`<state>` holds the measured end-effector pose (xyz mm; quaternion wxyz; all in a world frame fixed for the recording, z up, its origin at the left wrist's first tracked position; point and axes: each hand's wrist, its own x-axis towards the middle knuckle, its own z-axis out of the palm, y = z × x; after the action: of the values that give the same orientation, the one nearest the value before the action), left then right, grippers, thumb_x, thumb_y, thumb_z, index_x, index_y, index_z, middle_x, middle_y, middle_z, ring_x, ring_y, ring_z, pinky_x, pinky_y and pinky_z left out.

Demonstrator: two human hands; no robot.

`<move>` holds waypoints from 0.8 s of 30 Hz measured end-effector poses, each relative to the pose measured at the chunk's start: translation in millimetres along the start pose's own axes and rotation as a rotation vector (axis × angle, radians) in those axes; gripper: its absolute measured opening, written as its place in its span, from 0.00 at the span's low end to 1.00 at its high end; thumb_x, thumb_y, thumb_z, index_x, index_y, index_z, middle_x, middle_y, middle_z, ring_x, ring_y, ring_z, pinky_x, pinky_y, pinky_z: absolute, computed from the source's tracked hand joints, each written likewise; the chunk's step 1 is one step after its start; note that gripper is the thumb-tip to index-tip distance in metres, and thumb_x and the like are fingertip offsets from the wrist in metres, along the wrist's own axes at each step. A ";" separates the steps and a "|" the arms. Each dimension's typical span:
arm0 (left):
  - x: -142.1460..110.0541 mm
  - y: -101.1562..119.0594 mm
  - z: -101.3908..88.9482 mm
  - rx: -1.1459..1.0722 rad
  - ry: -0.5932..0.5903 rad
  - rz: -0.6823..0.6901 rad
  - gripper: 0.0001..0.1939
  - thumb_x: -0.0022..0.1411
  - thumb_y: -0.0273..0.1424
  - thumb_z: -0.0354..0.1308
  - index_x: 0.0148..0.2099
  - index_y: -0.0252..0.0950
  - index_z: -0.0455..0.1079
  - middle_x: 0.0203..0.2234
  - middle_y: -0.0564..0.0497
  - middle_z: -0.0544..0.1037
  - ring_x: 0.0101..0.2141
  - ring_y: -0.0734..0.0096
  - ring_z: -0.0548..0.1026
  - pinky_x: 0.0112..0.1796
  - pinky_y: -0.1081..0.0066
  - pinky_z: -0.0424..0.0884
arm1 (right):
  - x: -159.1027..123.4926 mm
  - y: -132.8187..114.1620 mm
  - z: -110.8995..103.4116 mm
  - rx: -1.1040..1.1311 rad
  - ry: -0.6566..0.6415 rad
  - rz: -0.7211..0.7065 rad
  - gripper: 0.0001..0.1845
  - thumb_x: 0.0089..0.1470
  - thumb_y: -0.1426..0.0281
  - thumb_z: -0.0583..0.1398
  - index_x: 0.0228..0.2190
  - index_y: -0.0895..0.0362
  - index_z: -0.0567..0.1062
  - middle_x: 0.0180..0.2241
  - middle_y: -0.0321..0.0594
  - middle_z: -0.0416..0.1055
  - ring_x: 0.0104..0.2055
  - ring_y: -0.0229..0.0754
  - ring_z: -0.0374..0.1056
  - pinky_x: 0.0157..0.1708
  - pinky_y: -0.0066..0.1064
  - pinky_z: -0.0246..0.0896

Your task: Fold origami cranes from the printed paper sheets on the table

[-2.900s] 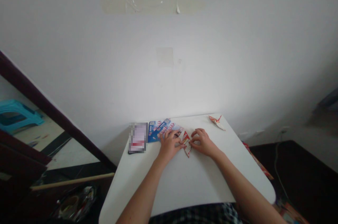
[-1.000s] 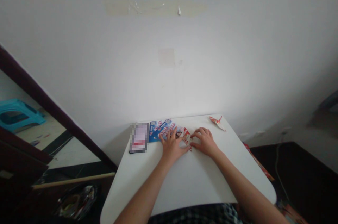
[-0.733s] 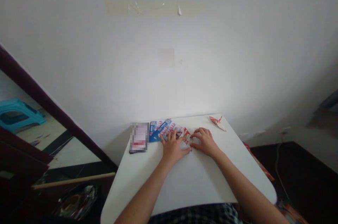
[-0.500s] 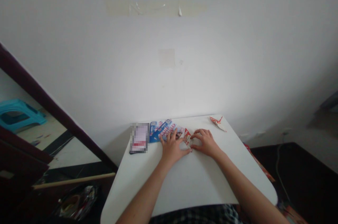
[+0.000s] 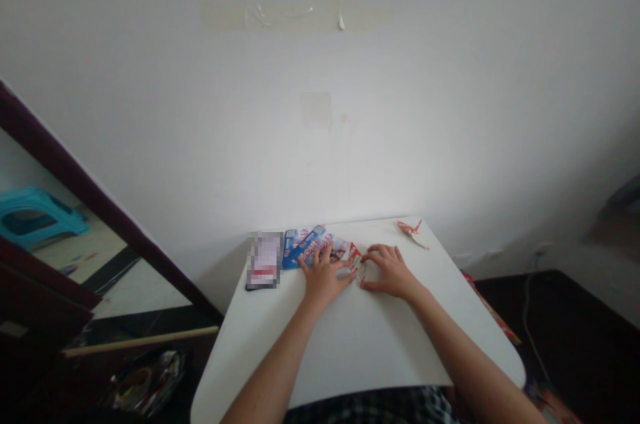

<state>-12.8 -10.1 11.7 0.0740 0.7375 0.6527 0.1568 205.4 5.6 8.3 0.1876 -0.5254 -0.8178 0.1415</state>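
Note:
A small folded red-and-white paper (image 5: 357,267) stands between my hands on the white table (image 5: 360,351). My right hand (image 5: 391,272) curves around its right side, with the thumb near its lower end. My left hand (image 5: 323,281) lies spread flat, its fingertips on a blue printed leaflet (image 5: 307,248) and its thumb reaching towards the folded paper. Left of the leaflet lies a phone (image 5: 265,261), pixelated. A finished origami crane (image 5: 413,233) in matching red-and-white paper sits at the table's far right corner.
The table's far edge meets a white wall. A mirror (image 5: 75,237) to the left reflects a blue stool. Past the right edge, a strip of red paper (image 5: 487,307) lies against the table, above a dark floor with a cable. Lower left lies a plastic bag (image 5: 147,383).
The folded paper looks shorter than earlier, with its lower end higher on the table. My left hand has shifted slightly left and lies flatter.

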 end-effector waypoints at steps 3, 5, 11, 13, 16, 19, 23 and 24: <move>0.4 -1.7 1.7 -0.007 0.018 0.014 0.18 0.60 0.53 0.60 0.52 0.66 0.75 0.70 0.55 0.59 0.68 0.41 0.53 0.60 0.23 0.36 | -0.4 0.8 0.5 0.006 -0.002 -0.003 0.32 0.43 0.50 0.69 0.50 0.44 0.75 0.59 0.43 0.65 0.66 0.56 0.55 0.66 0.67 0.31; 1.2 -3.1 2.1 -0.007 0.031 0.020 0.17 0.61 0.53 0.58 0.52 0.66 0.75 0.69 0.55 0.60 0.68 0.42 0.53 0.60 0.23 0.37 | -0.2 2.0 0.8 0.011 -0.001 -0.013 0.32 0.44 0.49 0.69 0.51 0.44 0.75 0.59 0.43 0.65 0.65 0.57 0.55 0.66 0.67 0.31; 4.6 -4.7 1.4 -0.014 0.029 0.017 0.16 0.63 0.52 0.57 0.53 0.68 0.74 0.69 0.56 0.60 0.67 0.43 0.54 0.60 0.23 0.38 | 2.9 4.8 3.6 0.015 0.011 -0.012 0.28 0.50 0.48 0.67 0.52 0.41 0.76 0.58 0.45 0.65 0.65 0.57 0.55 0.66 0.66 0.32; 5.5 -4.0 1.2 -0.016 0.028 0.013 0.16 0.62 0.53 0.57 0.52 0.69 0.74 0.69 0.57 0.60 0.67 0.42 0.55 0.59 0.22 0.38 | 3.3 4.5 3.7 0.002 0.003 -0.016 0.29 0.50 0.48 0.66 0.54 0.38 0.75 0.59 0.45 0.64 0.66 0.58 0.53 0.66 0.66 0.31; 6.3 -2.1 -0.1 -0.013 0.027 -0.005 0.16 0.61 0.54 0.57 0.51 0.69 0.74 0.69 0.57 0.60 0.67 0.41 0.54 0.59 0.22 0.38 | 2.9 4.0 2.0 -0.016 -0.015 -0.022 0.28 0.51 0.48 0.66 0.54 0.34 0.74 0.60 0.43 0.63 0.66 0.58 0.52 0.65 0.67 0.30; 6.4 -0.3 -2.3 -0.004 0.018 -0.019 0.17 0.60 0.55 0.58 0.51 0.68 0.75 0.69 0.58 0.60 0.67 0.41 0.54 0.59 0.23 0.38 | 2.6 4.0 -0.8 -0.008 -0.030 -0.043 0.23 0.51 0.49 0.67 0.50 0.32 0.77 0.60 0.41 0.63 0.66 0.58 0.51 0.66 0.66 0.31; 5.9 0.3 -3.2 -0.009 0.010 -0.028 0.17 0.60 0.55 0.58 0.50 0.66 0.76 0.69 0.58 0.59 0.67 0.41 0.53 0.59 0.22 0.36 | 2.8 3.9 -4.4 0.037 -0.052 -0.078 0.19 0.51 0.50 0.67 0.46 0.32 0.79 0.59 0.40 0.64 0.66 0.57 0.52 0.66 0.66 0.31; 5.7 0.1 -2.9 -0.010 0.012 -0.028 0.17 0.60 0.55 0.58 0.50 0.66 0.76 0.70 0.57 0.59 0.67 0.41 0.53 0.59 0.22 0.35 | 2.7 3.9 -4.9 0.047 -0.059 -0.083 0.19 0.51 0.51 0.68 0.46 0.32 0.80 0.59 0.39 0.64 0.66 0.58 0.52 0.66 0.67 0.31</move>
<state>-13.0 -4.8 15.2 0.0759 0.7271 0.6625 0.1633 209.8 9.9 11.5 0.1815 -0.4819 -0.8406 0.1680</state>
